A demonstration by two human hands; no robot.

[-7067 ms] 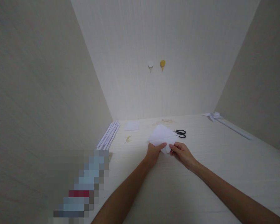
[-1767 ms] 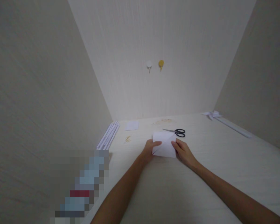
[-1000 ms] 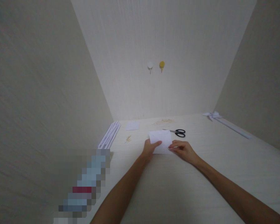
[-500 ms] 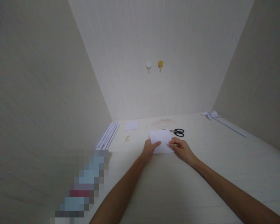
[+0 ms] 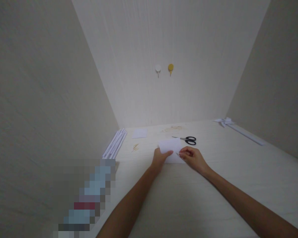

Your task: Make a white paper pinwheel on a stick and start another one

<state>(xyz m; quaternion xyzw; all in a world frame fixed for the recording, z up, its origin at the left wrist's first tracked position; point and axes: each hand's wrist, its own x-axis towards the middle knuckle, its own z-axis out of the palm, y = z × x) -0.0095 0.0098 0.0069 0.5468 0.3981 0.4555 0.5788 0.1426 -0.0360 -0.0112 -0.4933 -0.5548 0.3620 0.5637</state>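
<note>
A folded white paper sheet [image 5: 171, 146] lies on the pale table [image 5: 188, 198] in front of me. My left hand [image 5: 160, 159] holds its left edge with the thumb on top. My right hand [image 5: 193, 158] pinches the paper's right side, fingers curled over a fold. Black-handled scissors [image 5: 188, 140] lie just behind the paper, apart from both hands.
A bundle of rolled white paper sticks [image 5: 115, 144] lies along the left wall. A small white paper square [image 5: 139, 133] and yellowish scraps [image 5: 135, 147] sit behind. A paper pinwheel on a stick [image 5: 234, 128] lies at the right wall. Two hooks [image 5: 164, 69] hang on the back wall.
The paper went from a loose shape to a flat square, then was folded into a narrower rectangle. Over the last half second my right fingers shifted slightly along the fold.
</note>
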